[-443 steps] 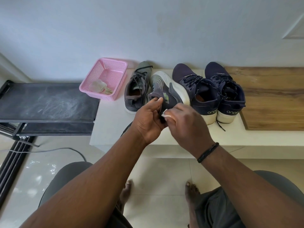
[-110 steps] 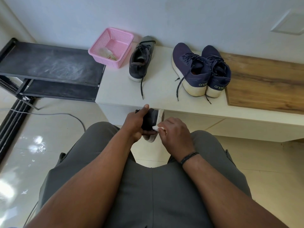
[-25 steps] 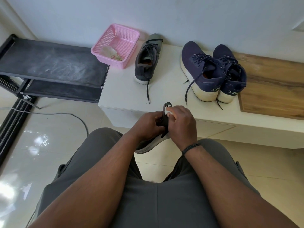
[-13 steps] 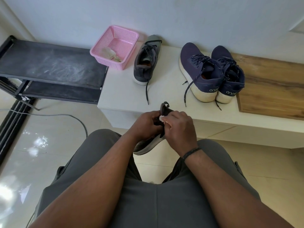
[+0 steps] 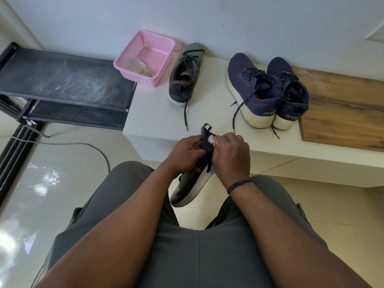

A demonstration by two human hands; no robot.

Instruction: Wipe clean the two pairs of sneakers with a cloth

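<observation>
The white tabletop [image 5: 158, 113] carries 2 navy sneakers [image 5: 268, 90] side by side and 1 grey sneaker [image 5: 185, 80], with bare room toward its front edge. The other grey sneaker [image 5: 192, 181], white-soled, hangs over the lap, toe down. The left hand [image 5: 187, 154] grips its collar; the right hand [image 5: 230, 154] pinches a white cloth [image 5: 211, 139] against it.

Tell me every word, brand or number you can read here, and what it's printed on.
"one" followed by a cut-off character: on the heel of the left navy sneaker, in pale lettering.
"one" followed by a cut-off character: on the heel of the right navy sneaker, the same mark.
Grey sneaker on the bench: no readable text.
Grey sneaker held in the hands: no readable text.
Pink basket: no text.
</observation>
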